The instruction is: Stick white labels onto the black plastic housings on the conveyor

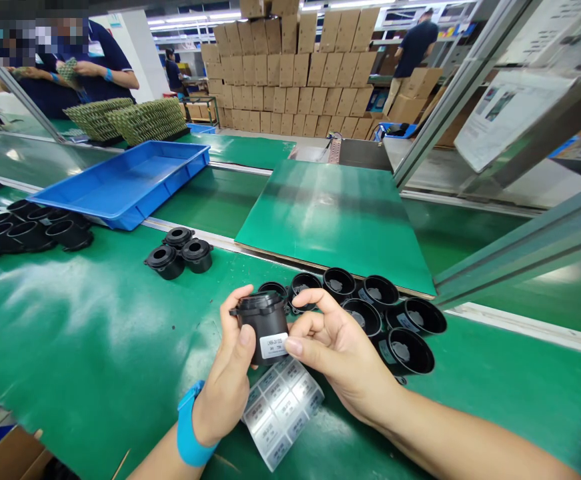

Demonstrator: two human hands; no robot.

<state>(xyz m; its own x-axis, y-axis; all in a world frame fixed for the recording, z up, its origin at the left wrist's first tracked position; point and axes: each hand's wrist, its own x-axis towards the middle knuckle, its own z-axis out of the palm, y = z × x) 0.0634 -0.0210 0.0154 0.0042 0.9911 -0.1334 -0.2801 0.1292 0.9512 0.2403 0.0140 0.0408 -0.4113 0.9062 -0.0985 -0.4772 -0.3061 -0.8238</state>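
My left hand [233, 363] is closed around a black plastic cylindrical housing [255, 327], tilted with its flanged end up. A silver printed label [273, 346] lies against the side of the housing. At the label's right edge, my right hand [337, 343] pinches with thumb and fingertip; its other fingers are curled apart. Beneath both hands lies a sheet of silver labels [286, 413] on the green work surface. Just beyond my right hand stand several black cup-shaped housings [410, 352], open ends up, some with labels on their sides.
Three smaller black housings [196, 255] stand left of centre. More black parts [30, 230] crowd the far left beside a blue tray [135, 180]. A green board [330, 220] lies ahead. Metal frame posts [510, 247] rise at right. Two people work across the line at left.
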